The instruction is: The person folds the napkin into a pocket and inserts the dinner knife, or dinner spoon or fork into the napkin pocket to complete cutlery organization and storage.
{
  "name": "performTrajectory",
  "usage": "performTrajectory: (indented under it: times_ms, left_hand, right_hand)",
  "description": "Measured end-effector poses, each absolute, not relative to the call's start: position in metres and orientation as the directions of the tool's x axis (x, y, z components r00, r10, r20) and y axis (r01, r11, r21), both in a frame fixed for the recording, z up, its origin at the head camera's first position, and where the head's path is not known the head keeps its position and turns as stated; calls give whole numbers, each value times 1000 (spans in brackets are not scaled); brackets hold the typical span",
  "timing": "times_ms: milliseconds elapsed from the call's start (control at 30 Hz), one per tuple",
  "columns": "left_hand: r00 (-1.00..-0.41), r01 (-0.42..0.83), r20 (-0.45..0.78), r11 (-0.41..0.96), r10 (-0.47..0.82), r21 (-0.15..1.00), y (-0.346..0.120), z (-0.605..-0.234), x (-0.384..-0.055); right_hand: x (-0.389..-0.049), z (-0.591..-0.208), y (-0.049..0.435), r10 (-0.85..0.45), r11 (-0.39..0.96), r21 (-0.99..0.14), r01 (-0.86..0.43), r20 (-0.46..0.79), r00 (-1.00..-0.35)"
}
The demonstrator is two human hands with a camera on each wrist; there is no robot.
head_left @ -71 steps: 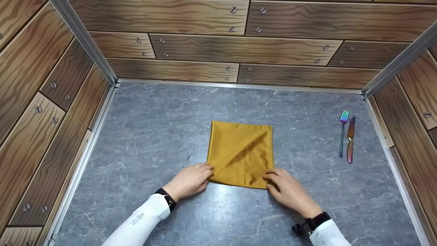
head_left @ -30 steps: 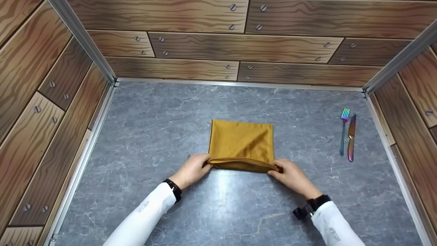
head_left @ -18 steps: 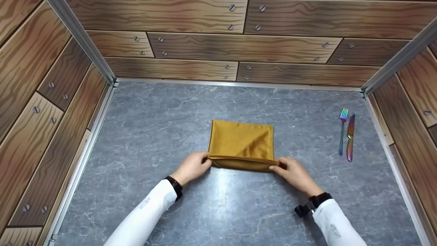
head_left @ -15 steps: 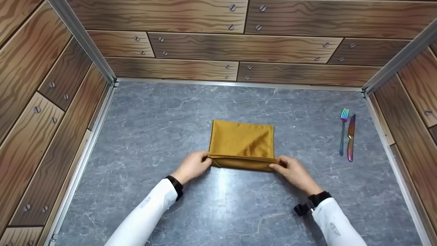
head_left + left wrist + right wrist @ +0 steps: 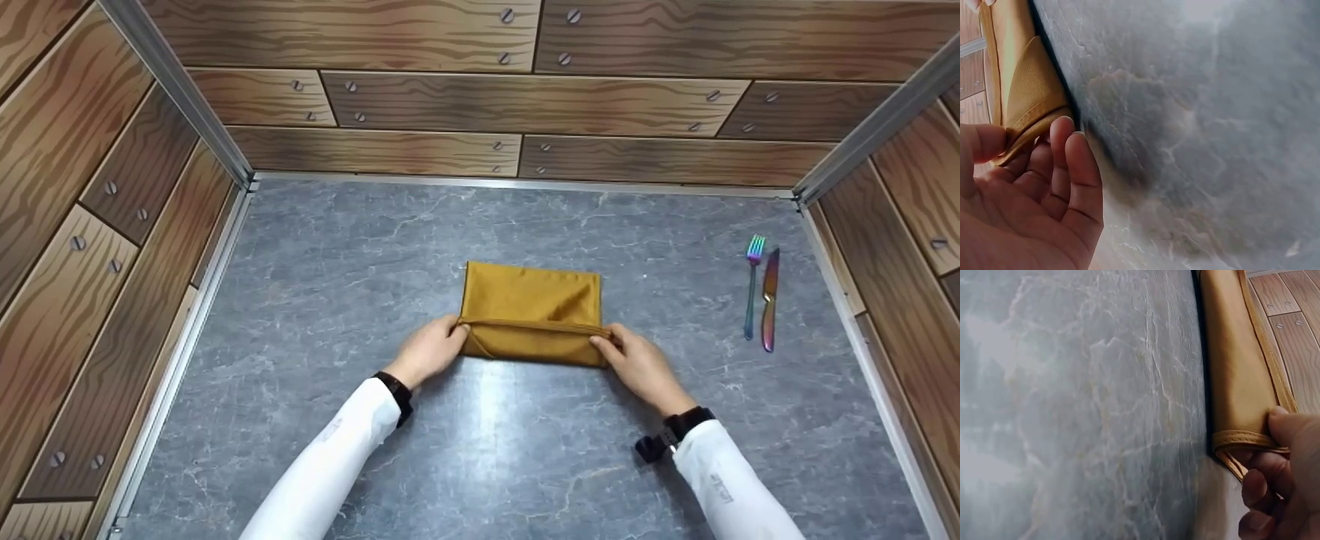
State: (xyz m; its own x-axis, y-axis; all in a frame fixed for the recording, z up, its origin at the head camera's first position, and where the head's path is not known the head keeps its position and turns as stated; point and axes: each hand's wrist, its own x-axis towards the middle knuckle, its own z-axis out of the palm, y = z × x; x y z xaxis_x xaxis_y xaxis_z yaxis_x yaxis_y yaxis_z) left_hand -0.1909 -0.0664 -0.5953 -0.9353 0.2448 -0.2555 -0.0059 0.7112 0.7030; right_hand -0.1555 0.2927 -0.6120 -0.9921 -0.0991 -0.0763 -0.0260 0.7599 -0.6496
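A mustard-gold cloth napkin [image 5: 525, 296] lies on the grey marbled surface, its near part folded up and over toward the back. My left hand [image 5: 430, 349] pinches the left end of the turned-up edge between thumb and fingers; in the left wrist view the napkin's hemmed corner [image 5: 1033, 121] sits under the thumb. At the other end, my right hand [image 5: 641, 367] pinches the same edge, and the right wrist view has its thumb pressing on the layered hem [image 5: 1247, 437]. The flap stands slightly raised between both hands.
A rainbow-coloured fork [image 5: 752, 285] and a matching knife [image 5: 769, 300] lie side by side at the right. Wood-patterned walls [image 5: 450, 105] with metal edge strips enclose the grey surface [image 5: 337, 255] at the back and both sides.
The napkin lay as a flat square with both hands at its near corners. Its near edge has since been lifted and carried away from me, making a fold, and both hands moved forward with it.
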Motion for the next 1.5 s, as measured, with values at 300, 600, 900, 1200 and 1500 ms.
performTrajectory:
  times_ms: [300,600,900,1200,1500]
  left_hand:
    - [-946,3,-251,778,206,629,-58,-596,-202]
    - [-963,61,-192,845,190,531,-49,-602,-209]
    - [-975,107,-132,904,176,414,-38,-604,-211]
    - [-988,94,-79,925,131,369,-33,-611,-211]
    - [-993,110,-4,928,120,357,-31,-615,-209]
  right_hand:
    - [-165,-613,287,-60,764,-644,29,-116,-992]
    - [-169,-613,284,-13,783,-620,62,-115,-993]
    - [-174,-614,280,18,805,-588,72,-98,-995]
    - [-175,-611,276,36,834,-543,99,-125,-992]
    - [-174,-614,275,37,827,-557,77,-83,-996]
